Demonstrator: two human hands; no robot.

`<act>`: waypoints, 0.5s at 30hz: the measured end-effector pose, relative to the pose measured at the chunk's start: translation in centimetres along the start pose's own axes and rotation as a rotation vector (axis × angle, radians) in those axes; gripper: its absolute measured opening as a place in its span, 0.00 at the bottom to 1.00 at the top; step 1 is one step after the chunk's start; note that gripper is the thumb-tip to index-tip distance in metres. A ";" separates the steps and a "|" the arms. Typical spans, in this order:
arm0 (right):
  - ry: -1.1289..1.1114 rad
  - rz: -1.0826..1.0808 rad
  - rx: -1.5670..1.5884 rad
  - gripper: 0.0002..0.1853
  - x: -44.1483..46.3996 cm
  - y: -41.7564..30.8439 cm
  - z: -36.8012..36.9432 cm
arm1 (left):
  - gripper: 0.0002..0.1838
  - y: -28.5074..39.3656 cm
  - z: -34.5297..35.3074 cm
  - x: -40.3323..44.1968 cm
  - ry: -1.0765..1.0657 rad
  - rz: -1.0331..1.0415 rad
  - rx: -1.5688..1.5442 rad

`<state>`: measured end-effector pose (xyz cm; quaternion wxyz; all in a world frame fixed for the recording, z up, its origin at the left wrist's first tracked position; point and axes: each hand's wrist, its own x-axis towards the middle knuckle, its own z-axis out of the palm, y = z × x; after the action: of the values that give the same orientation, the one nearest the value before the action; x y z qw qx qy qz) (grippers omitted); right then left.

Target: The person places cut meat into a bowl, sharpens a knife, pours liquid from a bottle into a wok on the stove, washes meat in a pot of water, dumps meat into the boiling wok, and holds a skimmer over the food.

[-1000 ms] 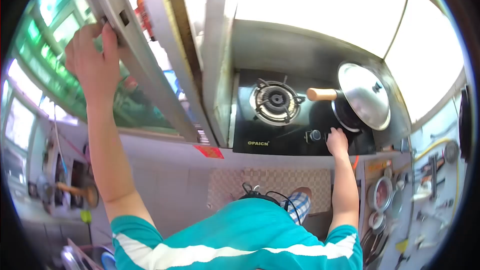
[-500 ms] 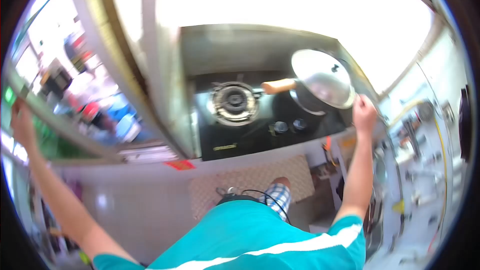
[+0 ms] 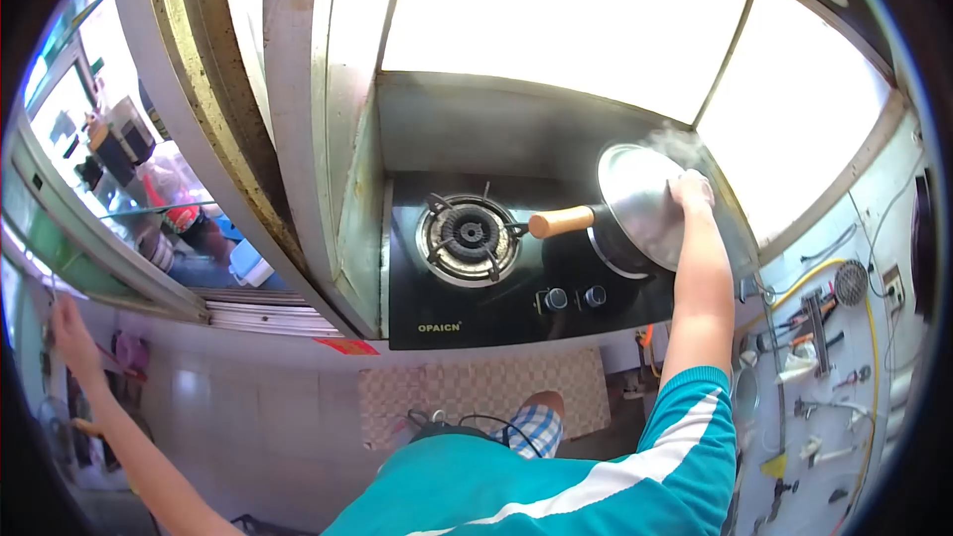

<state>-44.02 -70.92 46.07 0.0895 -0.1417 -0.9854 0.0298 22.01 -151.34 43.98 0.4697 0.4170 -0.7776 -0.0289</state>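
Observation:
My right hand is closed at the top of the silver domed lid, where its knob is hidden under my fingers. The lid covers the pan, whose wooden handle points left. Steam rises behind the lid. Both sit on the right side of the black gas stove. At the far left edge my left hand is beside the frame of the sliding window; its fingers are too small and distorted to read.
An uncovered burner is on the stove's left side, with two knobs in front. A patterned mat lies on the floor. Tools and a yellow hose hang on the right wall. Items stand behind the window opening at left.
My right hand has moved from the stove knob up to the top of the lid. The window panel has slid left and my left arm has moved outward and down. Steam now shows.

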 end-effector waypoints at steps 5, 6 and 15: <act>0.113 -0.092 -0.032 0.20 3.2 0.0 -0.4 | 0.15 -2.3 -0.6 -17.5 -0.242 -0.433 -0.241; 0.233 -0.118 -0.033 0.20 3.8 -0.1 -1.1 | 0.15 -4.6 -0.3 -20.8 -0.260 -0.493 -0.275; 0.000 -0.215 1.353 0.14 -8.5 -7.1 -12.7 | 0.14 6.5 7.8 -27.2 -0.514 -0.716 -0.598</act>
<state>-35.62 -79.71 57.76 0.1607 0.0438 -0.7584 0.6301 17.85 -131.45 23.29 0.3231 0.4837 -0.6343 -0.5092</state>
